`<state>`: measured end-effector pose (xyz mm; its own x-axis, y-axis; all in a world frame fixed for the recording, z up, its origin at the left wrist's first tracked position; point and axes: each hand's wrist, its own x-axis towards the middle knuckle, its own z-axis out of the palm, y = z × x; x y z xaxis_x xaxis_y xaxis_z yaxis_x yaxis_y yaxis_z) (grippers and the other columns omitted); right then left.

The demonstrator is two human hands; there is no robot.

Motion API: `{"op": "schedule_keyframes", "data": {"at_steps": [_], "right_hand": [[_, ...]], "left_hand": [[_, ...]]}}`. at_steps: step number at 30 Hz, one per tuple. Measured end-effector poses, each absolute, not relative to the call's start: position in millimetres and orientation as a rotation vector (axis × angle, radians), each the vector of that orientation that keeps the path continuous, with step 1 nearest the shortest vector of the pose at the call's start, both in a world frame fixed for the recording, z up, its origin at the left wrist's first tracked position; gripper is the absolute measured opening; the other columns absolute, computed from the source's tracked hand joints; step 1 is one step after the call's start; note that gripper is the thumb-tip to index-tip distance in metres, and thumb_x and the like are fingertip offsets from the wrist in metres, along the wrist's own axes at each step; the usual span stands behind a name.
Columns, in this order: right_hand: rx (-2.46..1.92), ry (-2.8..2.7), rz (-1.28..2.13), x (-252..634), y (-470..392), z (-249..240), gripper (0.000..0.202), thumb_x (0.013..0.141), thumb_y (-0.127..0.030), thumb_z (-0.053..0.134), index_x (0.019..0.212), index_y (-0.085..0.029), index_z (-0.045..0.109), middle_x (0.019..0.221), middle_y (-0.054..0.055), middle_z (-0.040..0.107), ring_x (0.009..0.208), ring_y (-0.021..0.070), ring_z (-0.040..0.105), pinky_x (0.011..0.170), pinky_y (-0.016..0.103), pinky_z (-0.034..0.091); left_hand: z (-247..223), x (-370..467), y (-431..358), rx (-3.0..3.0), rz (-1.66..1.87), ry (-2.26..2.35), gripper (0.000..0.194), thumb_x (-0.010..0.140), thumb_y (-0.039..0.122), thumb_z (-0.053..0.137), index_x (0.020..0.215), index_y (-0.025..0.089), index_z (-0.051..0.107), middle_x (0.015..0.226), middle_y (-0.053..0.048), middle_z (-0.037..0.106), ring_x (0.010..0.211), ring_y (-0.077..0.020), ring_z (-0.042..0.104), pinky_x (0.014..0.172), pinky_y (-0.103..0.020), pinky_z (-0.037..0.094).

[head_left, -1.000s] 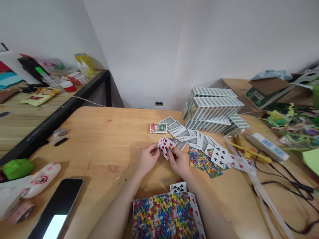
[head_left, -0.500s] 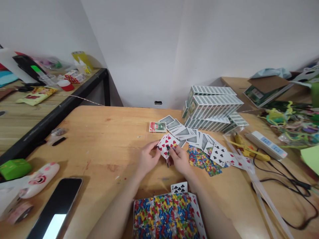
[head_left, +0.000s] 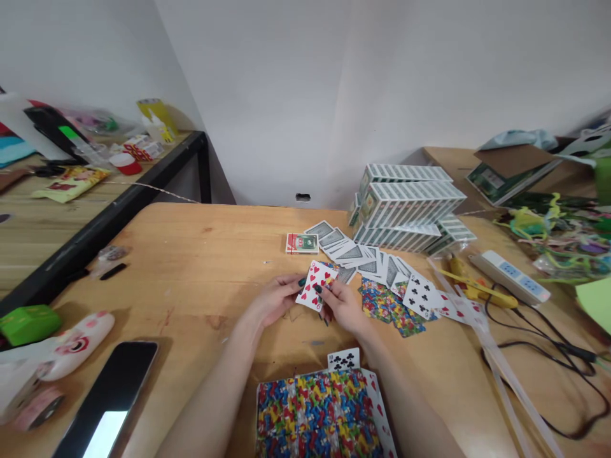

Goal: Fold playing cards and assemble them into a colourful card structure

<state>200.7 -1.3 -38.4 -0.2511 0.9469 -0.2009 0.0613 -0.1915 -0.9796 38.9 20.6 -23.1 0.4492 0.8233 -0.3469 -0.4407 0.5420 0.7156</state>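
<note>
Both hands grip a hearts playing card point(head_left: 310, 286), face up above the table. My left hand point(head_left: 273, 302) pinches its left edge with the thumb on top. My right hand point(head_left: 344, 306) has its thumb over the card's face and its fingers underneath. Colourful patterned material point(head_left: 329, 266) peeks out behind the held card. Close to my body, between my forearms, lies a panel covered in colourful patterned cards point(head_left: 315, 401), with hearts cards point(head_left: 379, 413) along its right edge. A clubs card point(head_left: 344, 359) sticks out from its far edge.
Face-down cards point(head_left: 353, 254) fan out beyond my right hand, beside a card box point(head_left: 301, 243). Striped boxes point(head_left: 410, 200) are stacked behind. To the right are a yellow glue gun point(head_left: 477, 289), a power strip point(head_left: 513, 278) and cables. A phone point(head_left: 107, 397) lies left.
The hearts card has turned more upright and shifted slightly left. My left hand has moved a little left and its thumb now sits on the card's upper left edge.
</note>
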Motion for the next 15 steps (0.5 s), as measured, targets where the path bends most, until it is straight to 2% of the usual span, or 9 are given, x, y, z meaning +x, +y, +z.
{"op": "schedule_keyframes", "data": {"at_steps": [5, 11, 15], "right_hand": [[-1.306, -1.386, 1.540, 203.5, -0.9, -39.8, 0.035, 0.075, -0.051, 0.046, 0.061, -0.020, 0.038, 0.035, -0.005, 0.050, 0.026, 0.0081, 0.042, 0.028, 0.018, 0.030], [-1.327, -1.383, 1.578, 203.4, -0.5, -38.3, 0.034, 0.075, -0.051, 0.046, 0.062, -0.020, 0.038, 0.035, -0.006, 0.049, 0.026, 0.0074, 0.040, 0.028, 0.017, 0.029], [-1.349, -1.370, 1.492, 202.8, 1.1, -39.7, 0.033, 0.077, -0.049, 0.044, 0.061, -0.020, 0.039, 0.035, -0.007, 0.045, 0.027, 0.0066, 0.037, 0.029, 0.017, 0.028]], "left_hand": [[-22.1, 36.8, 22.9, 0.583, 0.792, 0.817, 0.032, 0.052, 0.015, 0.074, 0.083, 0.010, 0.068, 0.075, -0.009, 0.069, 0.069, -0.0155, 0.061, 0.071, -0.027, 0.046], [-23.3, 44.2, 23.7, 0.582, 0.881, 0.980, 0.027, 0.045, 0.014, 0.076, 0.070, 0.010, 0.068, 0.062, -0.006, 0.067, 0.055, -0.0136, 0.059, 0.059, -0.026, 0.047], [-25.6, 49.0, 22.0, 0.608, 0.956, 1.030, 0.022, 0.048, 0.017, 0.076, 0.067, 0.010, 0.067, 0.061, -0.004, 0.067, 0.052, -0.0116, 0.058, 0.054, -0.023, 0.045]]}}
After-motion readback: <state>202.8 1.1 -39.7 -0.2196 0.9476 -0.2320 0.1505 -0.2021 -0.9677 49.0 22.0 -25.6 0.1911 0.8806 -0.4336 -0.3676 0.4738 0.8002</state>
